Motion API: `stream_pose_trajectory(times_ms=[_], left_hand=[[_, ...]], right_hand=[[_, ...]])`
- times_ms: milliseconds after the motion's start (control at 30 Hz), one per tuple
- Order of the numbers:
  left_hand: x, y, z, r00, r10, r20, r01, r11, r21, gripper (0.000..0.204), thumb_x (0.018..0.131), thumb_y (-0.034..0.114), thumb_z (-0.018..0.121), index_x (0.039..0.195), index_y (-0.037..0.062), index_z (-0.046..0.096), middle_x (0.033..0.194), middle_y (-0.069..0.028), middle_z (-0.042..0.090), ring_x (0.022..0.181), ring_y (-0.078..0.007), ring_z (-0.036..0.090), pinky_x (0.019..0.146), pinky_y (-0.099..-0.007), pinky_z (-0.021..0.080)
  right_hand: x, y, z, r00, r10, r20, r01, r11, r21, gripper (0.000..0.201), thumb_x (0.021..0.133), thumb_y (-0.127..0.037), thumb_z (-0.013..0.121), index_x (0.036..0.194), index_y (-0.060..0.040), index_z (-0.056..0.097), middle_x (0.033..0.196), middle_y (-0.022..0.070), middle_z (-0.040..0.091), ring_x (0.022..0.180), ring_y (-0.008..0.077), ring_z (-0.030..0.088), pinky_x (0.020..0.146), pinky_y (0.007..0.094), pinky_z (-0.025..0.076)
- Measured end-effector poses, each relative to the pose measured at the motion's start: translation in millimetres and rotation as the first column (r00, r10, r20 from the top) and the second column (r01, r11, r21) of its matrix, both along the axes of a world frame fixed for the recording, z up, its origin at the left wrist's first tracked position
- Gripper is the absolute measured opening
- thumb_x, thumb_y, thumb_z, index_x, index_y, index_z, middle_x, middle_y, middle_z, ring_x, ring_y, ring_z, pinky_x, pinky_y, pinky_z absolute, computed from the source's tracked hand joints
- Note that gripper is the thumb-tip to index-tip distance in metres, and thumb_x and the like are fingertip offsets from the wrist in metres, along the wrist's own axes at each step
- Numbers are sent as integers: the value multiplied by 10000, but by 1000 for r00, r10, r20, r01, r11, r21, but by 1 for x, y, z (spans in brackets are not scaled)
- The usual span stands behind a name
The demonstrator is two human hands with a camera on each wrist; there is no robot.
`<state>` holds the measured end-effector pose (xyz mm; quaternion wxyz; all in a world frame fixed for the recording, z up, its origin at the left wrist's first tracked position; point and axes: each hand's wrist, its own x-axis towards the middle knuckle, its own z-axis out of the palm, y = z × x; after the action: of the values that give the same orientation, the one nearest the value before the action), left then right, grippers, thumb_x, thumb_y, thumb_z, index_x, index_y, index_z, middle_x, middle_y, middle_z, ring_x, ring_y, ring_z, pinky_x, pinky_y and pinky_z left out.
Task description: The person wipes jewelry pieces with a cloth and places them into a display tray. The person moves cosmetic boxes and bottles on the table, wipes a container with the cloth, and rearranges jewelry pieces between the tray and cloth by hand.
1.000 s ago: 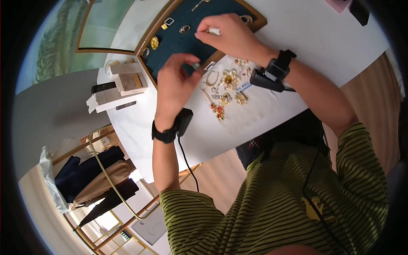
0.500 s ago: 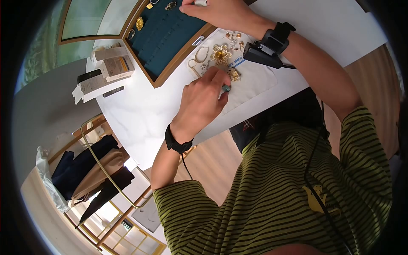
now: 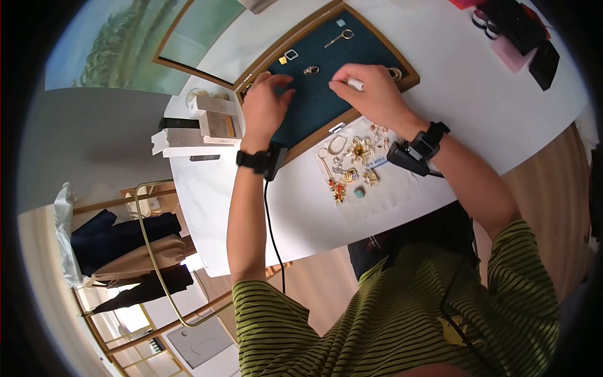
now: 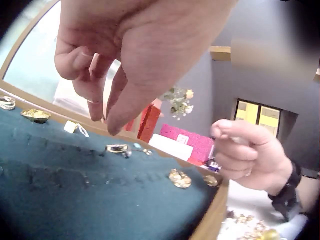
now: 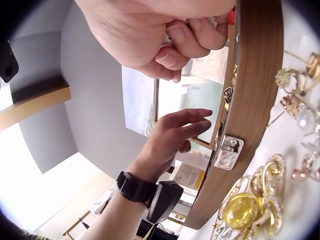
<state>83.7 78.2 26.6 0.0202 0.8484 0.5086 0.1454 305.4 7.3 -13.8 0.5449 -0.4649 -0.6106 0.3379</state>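
Above the left part of the dark green jewellery case [image 3: 309,103] is my left hand [image 3: 262,113], its fingers loosely bent around nothing. In the left wrist view that hand [image 4: 135,55] hangs over several pieces, among them a gold one [image 4: 35,115] and a ring [image 4: 117,148]. My right hand [image 3: 377,94], over the case's right part, holds a small white object [image 3: 355,84] in its curled fingers. On the white cloth [image 3: 392,198] in front lie a blue-green stone piece [image 3: 359,192], a flower brooch [image 3: 360,151], a red-flowered piece [image 3: 337,190] and other jewellery.
Small boxes [image 3: 217,125] stand left of the case, near its raised glass lid [image 3: 201,38]. At the table's far right are black items [image 3: 512,25] and a pink one [image 3: 507,55]. A metal clasp [image 3: 337,127] sits on the case's front edge.
The left hand went from the case to the cloth, let go of the blue-green piece there, and is back over the case. The right hand still holds the white object. The head view has shifted.
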Motion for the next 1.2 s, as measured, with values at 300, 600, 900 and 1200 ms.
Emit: stream_pose_trajectory(times_ms=[300,600,900,1200], left_hand=[[-1,50,-17,1000,9,0,-8,892,-452,253,820,208,725,996,26,717,908,-141,707,844,-213,658,785,-342,495],[-12,63,-23,964,78,255,108,759,-642,199,835,122,695,982,-10,722,882,-88,725,864,-161,663,838,-287,490],[-4,59,-22,976,111,186,30,782,-623,198,849,176,703,952,9,733,879,-72,718,861,-132,631,843,-278,476],[-6,65,-29,986,59,154,39,825,-564,282,799,254,692,962,27,736,856,-114,710,831,-182,649,819,-303,484]], right_hand=[[-3,3,-9,1000,-7,-16,8,997,79,152,883,-150,668,901,0,683,720,42,664,579,66,504,523,248,394],[-2,4,-10,1000,-4,10,4,998,68,161,889,-155,666,906,5,680,732,42,665,600,66,509,533,250,401],[0,1,-2,1000,14,2,-14,1000,-6,189,855,-165,671,888,20,672,795,153,692,715,295,665,673,331,500],[0,2,-4,1000,10,20,-10,1000,3,193,856,-170,671,898,19,671,815,151,697,732,293,668,688,332,500]])
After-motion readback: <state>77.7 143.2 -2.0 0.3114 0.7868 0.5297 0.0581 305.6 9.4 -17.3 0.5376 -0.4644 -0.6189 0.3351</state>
